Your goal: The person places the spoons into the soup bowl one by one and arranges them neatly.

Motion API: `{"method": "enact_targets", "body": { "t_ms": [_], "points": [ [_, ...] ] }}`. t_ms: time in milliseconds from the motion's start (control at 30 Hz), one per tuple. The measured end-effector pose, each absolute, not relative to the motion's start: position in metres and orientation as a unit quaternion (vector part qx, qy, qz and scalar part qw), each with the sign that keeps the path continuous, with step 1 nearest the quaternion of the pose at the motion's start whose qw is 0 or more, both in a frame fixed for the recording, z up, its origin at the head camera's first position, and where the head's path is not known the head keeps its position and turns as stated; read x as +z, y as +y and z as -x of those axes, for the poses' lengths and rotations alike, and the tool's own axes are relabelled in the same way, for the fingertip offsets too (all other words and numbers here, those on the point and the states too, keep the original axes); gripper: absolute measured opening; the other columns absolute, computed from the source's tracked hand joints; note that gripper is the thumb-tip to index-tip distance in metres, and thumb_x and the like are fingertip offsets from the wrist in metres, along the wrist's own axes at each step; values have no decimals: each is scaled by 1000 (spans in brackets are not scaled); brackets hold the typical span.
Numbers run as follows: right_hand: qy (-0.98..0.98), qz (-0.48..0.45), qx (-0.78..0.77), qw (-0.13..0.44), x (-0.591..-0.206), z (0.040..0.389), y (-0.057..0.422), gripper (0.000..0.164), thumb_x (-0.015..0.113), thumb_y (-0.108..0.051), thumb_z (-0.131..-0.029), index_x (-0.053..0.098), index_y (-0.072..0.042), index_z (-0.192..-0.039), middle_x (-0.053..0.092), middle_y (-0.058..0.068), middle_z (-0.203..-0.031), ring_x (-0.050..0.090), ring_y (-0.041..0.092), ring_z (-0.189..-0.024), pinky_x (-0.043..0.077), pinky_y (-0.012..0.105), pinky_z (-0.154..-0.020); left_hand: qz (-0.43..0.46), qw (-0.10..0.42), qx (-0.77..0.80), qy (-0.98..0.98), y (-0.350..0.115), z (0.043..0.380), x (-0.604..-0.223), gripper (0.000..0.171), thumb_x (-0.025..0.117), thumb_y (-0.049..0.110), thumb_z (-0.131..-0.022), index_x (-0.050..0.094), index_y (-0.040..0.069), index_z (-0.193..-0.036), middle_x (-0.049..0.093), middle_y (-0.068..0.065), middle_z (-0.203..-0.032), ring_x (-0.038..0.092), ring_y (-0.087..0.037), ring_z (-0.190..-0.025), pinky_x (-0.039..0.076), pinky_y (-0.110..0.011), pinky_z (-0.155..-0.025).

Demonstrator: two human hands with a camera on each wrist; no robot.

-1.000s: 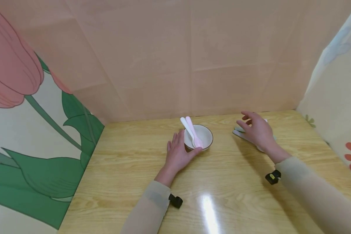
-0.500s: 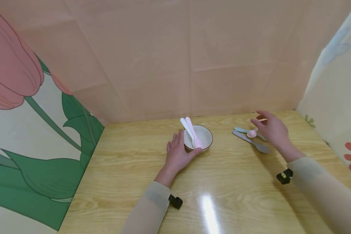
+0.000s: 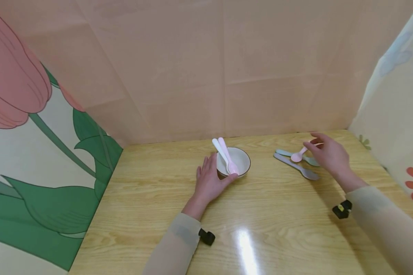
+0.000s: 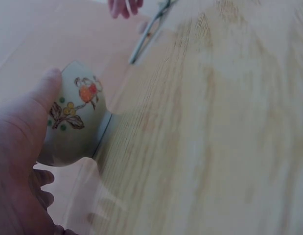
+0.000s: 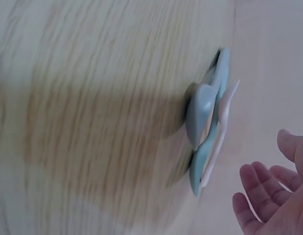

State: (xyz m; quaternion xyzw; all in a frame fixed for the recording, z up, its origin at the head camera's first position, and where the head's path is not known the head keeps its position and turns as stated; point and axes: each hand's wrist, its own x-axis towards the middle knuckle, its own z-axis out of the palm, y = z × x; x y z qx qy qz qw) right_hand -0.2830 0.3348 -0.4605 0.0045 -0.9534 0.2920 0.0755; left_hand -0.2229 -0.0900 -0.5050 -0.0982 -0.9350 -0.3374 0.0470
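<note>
My left hand (image 3: 210, 182) holds the small white bowl (image 3: 241, 159) at its left side, thumb at the near rim and fingers along the far left. In the left wrist view the bowl (image 4: 75, 117) shows a painted fruit branch. A white spoon (image 3: 220, 149) and a pink spoon (image 3: 224, 146) lean in it, handles over the back rim. At the right, my right hand (image 3: 331, 156) hovers by the handle of another pink spoon (image 3: 297, 157), fingers spread apart. This spoon lies across a green spoon (image 3: 283, 152); a grey spoon (image 3: 292, 164) lies in front.
The wooden table (image 3: 151, 198) ends at a peach backdrop (image 3: 179, 95) behind the bowl and spoons. Patterned panels (image 3: 392, 126) stand at both sides. A black wrist camera (image 3: 342, 209) hangs under the right sleeve.
My right hand has moved right, from above the spoons to beside the pink spoon's handle, uncovering the loose spoons. The left hand and the bowl have stayed still.
</note>
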Motion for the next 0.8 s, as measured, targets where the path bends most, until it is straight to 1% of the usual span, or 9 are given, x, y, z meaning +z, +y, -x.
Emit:
{"method": "enact_targets", "body": {
  "t_ms": [133,233,400,467,567,633,800],
  "points": [
    [-956,2,287,70,-463,283,339,83,51,-62,-112,46,5,-161,66,30,-140,64,52,-125,49,62,-87,97,46,-338,-935,-90,223,-506,117,66,83,-94,20,14,-176,29,-11,-180,16,-40,-168,14,-71,-130],
    [-957,5,284,65,-465,283,342,86,50,-63,-112,45,8,-161,64,33,-140,63,54,-123,49,64,-87,96,47,-339,-935,-90,223,-507,117,65,83,-94,19,14,-177,28,-11,-180,17,-40,-168,14,-71,-129],
    [-960,16,276,48,-467,283,345,92,48,-65,-112,39,12,-162,63,35,-138,64,54,-115,50,57,-78,96,47,-339,-935,-91,223,-507,119,65,84,-93,20,13,-176,28,-12,-181,16,-39,-168,14,-70,-130],
    [-961,20,273,40,-468,283,345,95,47,-66,-112,37,14,-162,63,36,-138,64,53,-114,51,55,-77,96,47,-339,-935,-91,224,-507,119,65,85,-93,20,13,-176,28,-12,-181,15,-39,-168,13,-70,-130],
    [-962,25,271,29,-471,286,347,96,46,-65,-112,35,16,-162,62,37,-138,63,55,-115,52,58,-81,96,46,-339,-935,-91,223,-507,119,65,85,-93,19,13,-177,27,-12,-181,15,-39,-168,13,-69,-130],
    [-962,25,269,24,-475,288,349,97,46,-66,-112,34,17,-162,61,38,-139,62,56,-117,51,63,-86,97,46,-339,-935,-91,223,-507,118,65,84,-93,19,15,-177,27,-11,-181,15,-39,-168,13,-69,-130],
    [-963,29,268,16,-479,291,349,98,45,-64,-113,31,21,-160,59,41,-138,60,57,-117,49,70,-95,96,42,-339,-935,-91,223,-507,117,65,84,-93,17,17,-177,27,-11,-181,15,-38,-168,12,-69,-131]
  ]
}}
